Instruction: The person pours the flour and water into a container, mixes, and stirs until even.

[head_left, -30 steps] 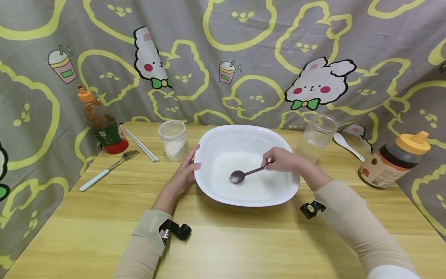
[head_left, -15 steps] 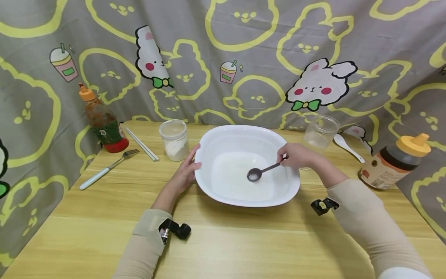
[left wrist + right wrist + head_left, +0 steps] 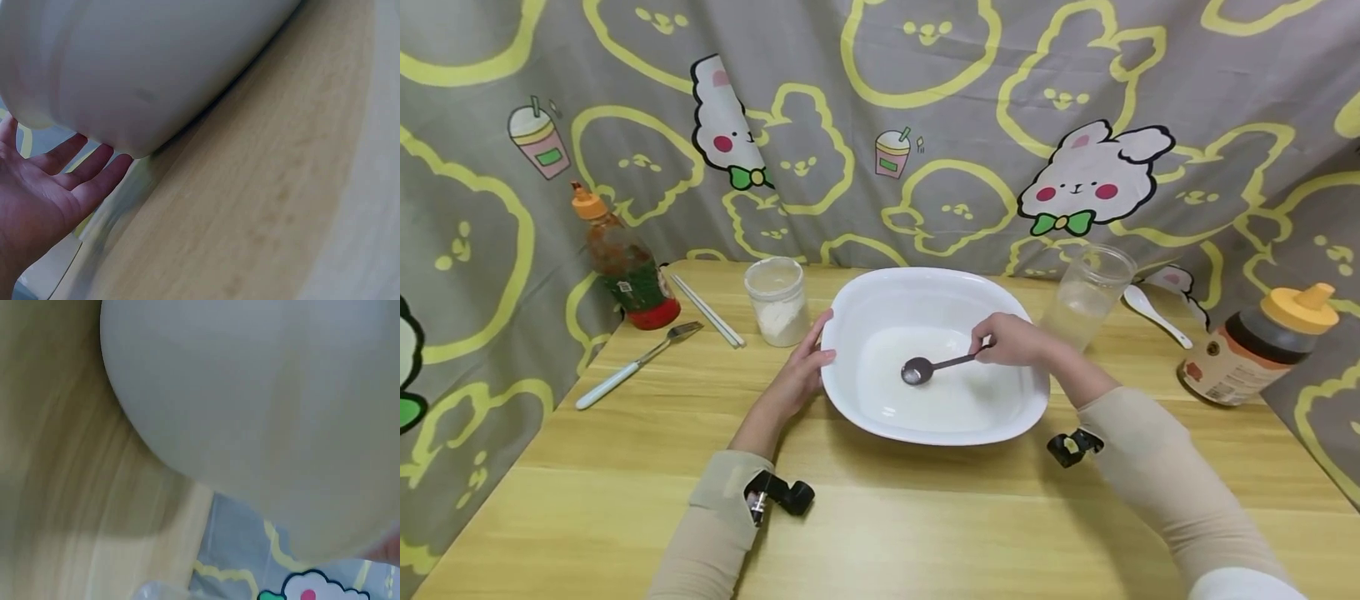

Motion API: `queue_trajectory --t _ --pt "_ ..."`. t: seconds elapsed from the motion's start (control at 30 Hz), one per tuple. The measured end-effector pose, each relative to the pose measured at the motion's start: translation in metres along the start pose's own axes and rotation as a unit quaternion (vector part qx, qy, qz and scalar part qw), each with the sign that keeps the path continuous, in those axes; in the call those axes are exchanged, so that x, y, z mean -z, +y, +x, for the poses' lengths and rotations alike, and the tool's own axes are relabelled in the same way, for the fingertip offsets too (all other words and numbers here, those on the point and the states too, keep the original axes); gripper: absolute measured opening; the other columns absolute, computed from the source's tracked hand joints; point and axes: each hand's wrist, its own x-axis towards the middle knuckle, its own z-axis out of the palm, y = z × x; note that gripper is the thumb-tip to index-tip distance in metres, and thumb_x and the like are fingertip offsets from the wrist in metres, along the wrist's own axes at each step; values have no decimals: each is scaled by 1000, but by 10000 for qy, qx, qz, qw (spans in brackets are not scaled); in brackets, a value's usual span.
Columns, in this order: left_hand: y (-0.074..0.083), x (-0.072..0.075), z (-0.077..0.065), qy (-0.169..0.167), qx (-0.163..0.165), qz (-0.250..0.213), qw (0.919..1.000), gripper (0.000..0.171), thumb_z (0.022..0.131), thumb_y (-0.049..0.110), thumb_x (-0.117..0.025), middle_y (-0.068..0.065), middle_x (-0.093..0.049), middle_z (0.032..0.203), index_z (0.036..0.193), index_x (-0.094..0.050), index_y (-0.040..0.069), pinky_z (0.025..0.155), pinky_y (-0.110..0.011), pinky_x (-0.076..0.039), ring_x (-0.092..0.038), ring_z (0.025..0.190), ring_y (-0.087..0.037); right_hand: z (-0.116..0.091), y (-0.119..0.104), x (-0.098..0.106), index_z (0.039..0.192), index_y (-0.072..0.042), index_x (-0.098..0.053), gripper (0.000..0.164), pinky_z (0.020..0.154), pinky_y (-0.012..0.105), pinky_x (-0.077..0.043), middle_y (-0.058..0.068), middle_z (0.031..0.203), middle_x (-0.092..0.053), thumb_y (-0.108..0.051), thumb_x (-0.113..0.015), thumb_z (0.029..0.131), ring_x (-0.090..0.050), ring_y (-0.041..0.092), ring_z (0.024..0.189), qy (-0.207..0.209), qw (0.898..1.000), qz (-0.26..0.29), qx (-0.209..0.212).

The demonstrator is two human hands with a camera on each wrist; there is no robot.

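A white basin (image 3: 936, 292) stands mid-table with pale, milky-looking liquid (image 3: 880, 396) in its bottom. My right hand (image 3: 1011, 340) pinches the handle of a dark spoon (image 3: 917, 371), whose bowl is low inside the basin. At the basin's left side, my left hand (image 3: 797, 375) rests against the rim. The left wrist view shows its fingers (image 3: 94, 165) fairly straight, their tips touching the outer wall. In the right wrist view the basin's outside (image 3: 237, 406) covers most of the right hand.
Left on the table (image 3: 880, 533) are a red sauce bottle (image 3: 628, 275), a fork (image 3: 636, 364), chopsticks (image 3: 706, 310) and a jar of white powder (image 3: 777, 304). Right stand a clear jar (image 3: 1086, 292), a white spoon (image 3: 1156, 315) and a yellow-capped bottle (image 3: 1255, 346). A patterned curtain (image 3: 820, 67) hangs behind.
The right hand and dark spoon shifted right across the basin, then back left to near where they were. The left hand and basin have stayed in place.
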Motion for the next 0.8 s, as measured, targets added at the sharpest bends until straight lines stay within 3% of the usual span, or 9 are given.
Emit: queue_trajectory --t 0.27,0.4,0.6,0.8 --pt "3 1 -1 45 44 44 10000 64 83 10 -42 -20 -25 132 139 -15 24 71 -35 -46 -37 107 -40 -14 2 22 69 -4 -62 7 55 28 -35 0 65 -54 0 -56 70 -44 18 62 245 9951 -643 -716" --pt "2 1 -2 79 25 51 10000 64 83 9 -42 -19 -26 132 139 -15 24 71 -35 -46 -43 102 -33 -5 2 18 72 -4 -63 8 58 29 -35 1 66 -55 -2 -56 72 -44 20 64 363 9929 -551 -992" --pt "0 1 -2 34 34 -6 10000 66 82 11 -44 -20 -23 134 139 -14 23 74 -37 -45 -37 107 -36 11 1 -1 76 0 -64 8 57 27 -35 -1 62 -55 -2 -57 74 -42 16 60 373 9973 110 -622" --pt "0 1 0 -6 41 -52 10000 66 82 10 -43 -20 -24 133 139 -14 24 73 -36 -45 -31 110 -42 3 -2 0 72 -2 -64 7 57 26 -35 -3 62 -54 0 -58 71 -42 14 57 107 9990 95 -412"
